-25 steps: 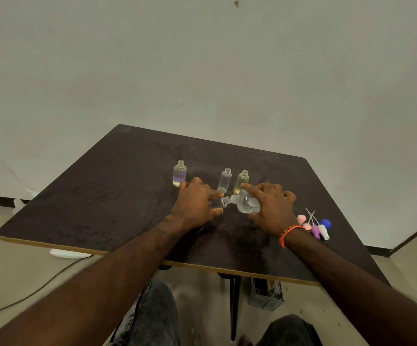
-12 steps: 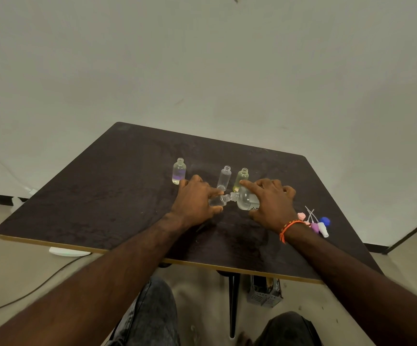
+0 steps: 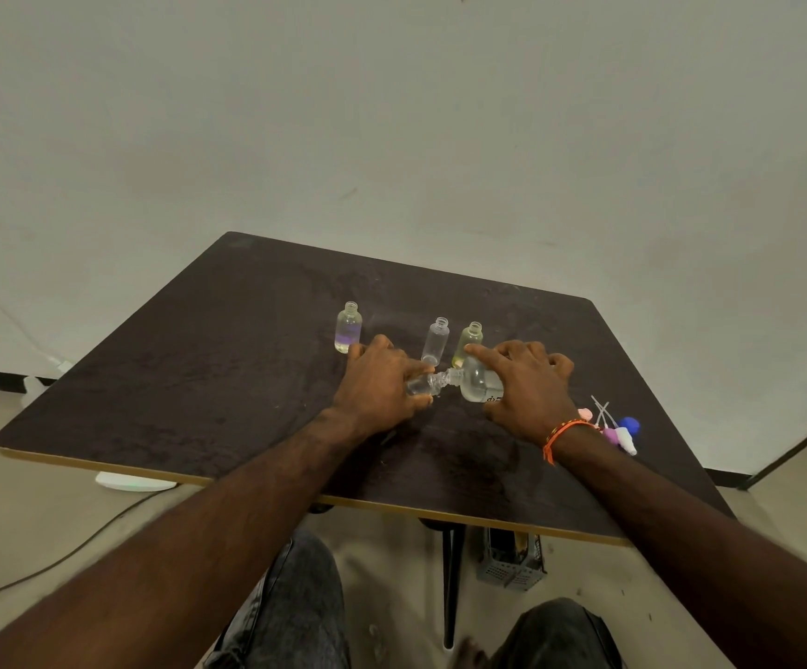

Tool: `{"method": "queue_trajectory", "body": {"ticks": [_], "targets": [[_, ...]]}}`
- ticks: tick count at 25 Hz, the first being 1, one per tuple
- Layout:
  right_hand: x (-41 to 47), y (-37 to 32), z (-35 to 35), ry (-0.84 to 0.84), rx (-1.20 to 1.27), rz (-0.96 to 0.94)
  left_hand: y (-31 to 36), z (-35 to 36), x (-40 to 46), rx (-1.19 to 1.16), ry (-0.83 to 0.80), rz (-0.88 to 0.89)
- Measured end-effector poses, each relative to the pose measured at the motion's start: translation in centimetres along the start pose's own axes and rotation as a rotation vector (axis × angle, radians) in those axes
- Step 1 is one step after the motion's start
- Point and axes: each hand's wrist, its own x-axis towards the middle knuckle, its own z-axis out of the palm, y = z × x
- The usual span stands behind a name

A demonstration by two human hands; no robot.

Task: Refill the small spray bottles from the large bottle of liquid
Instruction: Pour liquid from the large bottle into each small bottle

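dark tabletop (image 3: 227, 359) is seen from above against a pale wall. a small clear bottle (image 3: 422, 384) is gripped, tilted, in the left hand (image 3: 382, 388); a large bottle (image 3: 476, 381) of clear liquid is clasped in the right hand (image 3: 527, 393), neck to neck with it. three uncapped small bottles (image 3: 435, 341) are stood just behind; coloured spray caps (image 3: 621, 433) are laid at the right
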Motion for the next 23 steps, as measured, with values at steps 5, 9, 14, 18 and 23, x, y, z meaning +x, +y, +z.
{"method": "queue_trajectory", "body": {"ticks": [5,9,14,18,23], "targets": [[0.0,-0.1,0.0,-0.016,0.016,0.005,-0.1,-0.1,-0.1,-0.008,0.009,-0.001],[-0.1,-0.4,0.0,-0.045,0.084,0.045,-0.3,-0.1,-0.2,-0.056,0.038,-0.017],[-0.5,-1.3,0.4,-0.058,0.232,0.076,-0.1,-0.1,-0.1,-0.126,0.056,-0.049],[-0.3,-1.3,0.1,0.007,0.410,0.115,-0.4,0.2,-0.1,-0.154,0.073,-0.105],[-0.8,-1.1,0.3,0.064,0.698,0.157,-1.0,-0.4,0.3,-0.103,0.120,-0.205]]}}
